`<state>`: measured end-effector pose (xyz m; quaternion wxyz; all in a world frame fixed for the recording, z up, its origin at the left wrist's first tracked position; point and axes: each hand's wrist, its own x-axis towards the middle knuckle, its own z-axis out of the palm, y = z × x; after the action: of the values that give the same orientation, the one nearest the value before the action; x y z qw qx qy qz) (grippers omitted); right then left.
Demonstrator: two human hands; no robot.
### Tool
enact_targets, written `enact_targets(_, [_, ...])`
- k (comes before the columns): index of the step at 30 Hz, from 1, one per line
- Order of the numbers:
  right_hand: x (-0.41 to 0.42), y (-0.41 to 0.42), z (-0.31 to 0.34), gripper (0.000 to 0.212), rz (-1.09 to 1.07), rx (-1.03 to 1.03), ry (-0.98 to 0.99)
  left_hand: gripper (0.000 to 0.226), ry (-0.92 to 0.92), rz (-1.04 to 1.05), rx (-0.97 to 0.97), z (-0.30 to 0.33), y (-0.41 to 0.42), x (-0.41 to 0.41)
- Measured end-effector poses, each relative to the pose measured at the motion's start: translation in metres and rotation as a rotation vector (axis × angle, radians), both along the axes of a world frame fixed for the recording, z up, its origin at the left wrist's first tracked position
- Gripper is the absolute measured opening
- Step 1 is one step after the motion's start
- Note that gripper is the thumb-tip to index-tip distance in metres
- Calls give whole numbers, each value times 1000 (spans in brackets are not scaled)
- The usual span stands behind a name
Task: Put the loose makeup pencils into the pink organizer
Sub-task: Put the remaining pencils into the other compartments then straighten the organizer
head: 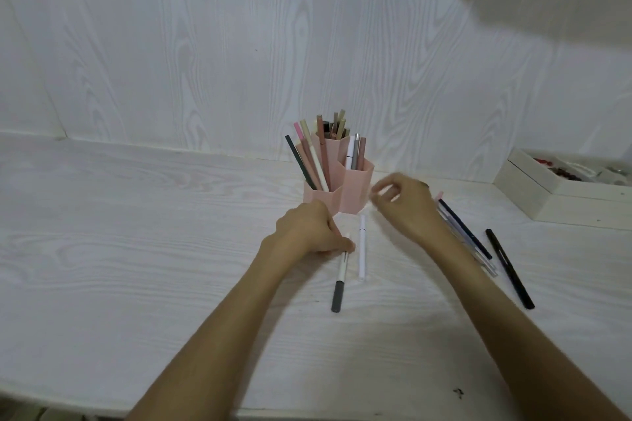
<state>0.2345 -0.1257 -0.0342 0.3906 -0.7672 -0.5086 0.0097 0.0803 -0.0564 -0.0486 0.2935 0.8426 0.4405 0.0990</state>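
The pink organizer [355,190] stands near the back wall, its compartments holding several upright pencils. My left hand [309,229] lies on the table just in front of it, fingers pinching the top of a white pencil with a grey cap [339,278]. A plain white pencil [362,251] lies loose just right of it. My right hand [403,203] hovers right of the organizer, blurred, fingers curled and apart with nothing seen in them. More loose pencils lie to the right: a dark blue one [465,229], a clear one beneath my forearm, and a black one [509,268].
A pale wooden box [547,202] with small items inside sits at the back right. The white wood-grain table [136,249] meets a matching wall behind the organizer. The table's front edge runs along the bottom left.
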Motion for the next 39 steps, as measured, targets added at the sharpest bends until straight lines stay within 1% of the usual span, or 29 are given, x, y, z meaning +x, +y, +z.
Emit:
enact_targets(1, [-2,-1,-8,13,30,-98,18,35,9,10,27,1,-1,0])
enact_targets(4, [-3,2,-24,44,52,-318,1,36,-6,24,93,4,-2,0])
enact_targets(6, [1,5,-28,57,35,-366,-29,34,-27,20,136,5,-4,-1])
enact_targets(7, [4,6,-29,60,30,-382,-36,33,-23,14,172,6,-5,0])
enact_targets(9, [13,4,-28,59,48,-436,-67,31,-11,0,238,6,-9,2])
enact_targets(11, [23,-2,-25,50,79,-495,-127,28,6,-27,282,7,-13,5])
enact_targets(13, [32,-7,-23,45,70,-508,-158,27,13,-77,263,14,-16,7])
enact_targets(14, [34,-9,-21,44,60,-504,-164,30,-18,-108,209,21,-17,9])
enact_targets(16, [36,-11,-20,40,54,-491,-173,42,-154,-165,57,40,-19,11])
enact_targets(17, [35,-10,-21,39,54,-484,-177,44,-245,-175,20,52,-17,10])
enact_targets(19, [34,-12,-23,40,42,-461,-172,36,-419,-152,65,81,-12,13])
enact_targets(21, [33,-12,-25,41,36,-428,-150,27,-582,-78,130,107,-4,15])
enact_targets(23, [32,-13,-26,41,37,-395,-113,24,-693,7,216,122,5,21])
enact_targets(25, [31,-14,-26,41,43,-380,-99,25,-703,94,331,124,13,28])
enact_targets(28, [31,-16,-25,40,57,-370,-85,26,-605,186,462,113,19,40])
enact_targets(31, [31,-17,-24,41,64,-359,-66,28,-529,211,550,101,19,45])
enact_targets(32, [30,-17,-23,41,66,-358,-61,30,-536,203,575,99,18,46])
enact_targets(34, [30,-18,-24,41,70,-356,-53,30,-624,209,627,100,15,48])
enact_targets(36, [31,-18,-24,41,73,-354,-57,28,-729,259,686,104,14,50])
enact_targets(37, [31,-18,-24,41,74,-355,-60,28,-749,285,705,106,14,50])
enact_targets(38, [31,-18,-24,41,75,-355,-58,29,-725,297,712,105,16,51])
enact_targets(39, [31,-18,-24,41,74,-354,-53,30,-657,293,703,104,19,51])
